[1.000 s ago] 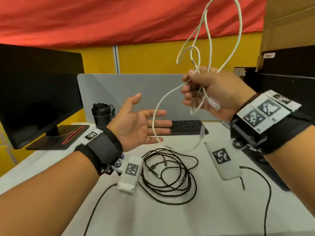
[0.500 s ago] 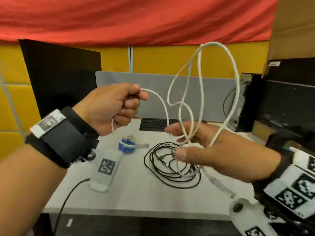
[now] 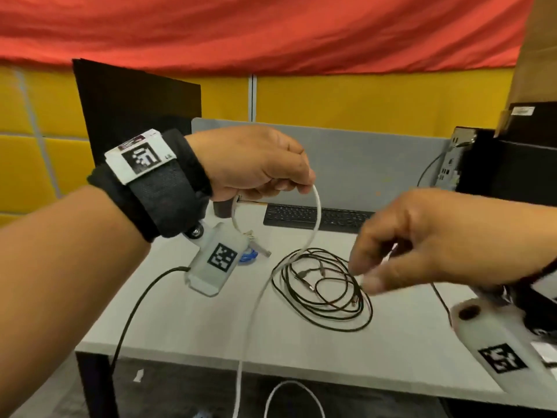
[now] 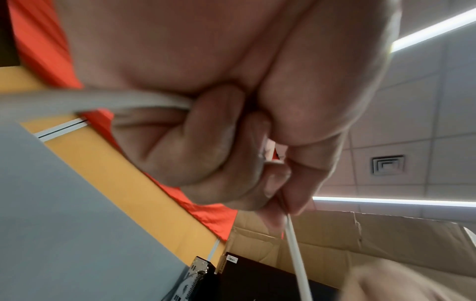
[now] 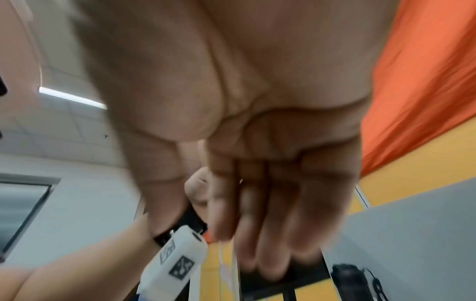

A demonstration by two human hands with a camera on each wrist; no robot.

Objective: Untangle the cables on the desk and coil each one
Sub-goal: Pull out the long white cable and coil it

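Note:
My left hand [image 3: 289, 188] is raised above the desk and grips a white cable [image 3: 317, 215]. The left wrist view shows that hand [image 4: 278, 183] with fingers curled round the cable [image 4: 297, 254] and thumb and forefinger pinching it. From there the cable arcs down across the desk and hangs over its front edge in a loop. My right hand [image 3: 363, 276] hovers, blurred, over a loosely coiled black cable [image 3: 322, 285] on the desk. In the right wrist view its fingers [image 5: 247, 234] are nearly straight and hold nothing I can make out.
A blue item [image 3: 248, 256] with a connector lies on the grey desk [image 3: 187, 336] left of the black coil. A keyboard [image 3: 316, 218] lies at the back, a dark monitor [image 3: 135, 116] back left, a computer case [image 3: 464, 158] at the right.
My right hand has let go of the white loops it held up; they have fallen, and the cable now trails off the desk. My left hand still grips the cable.

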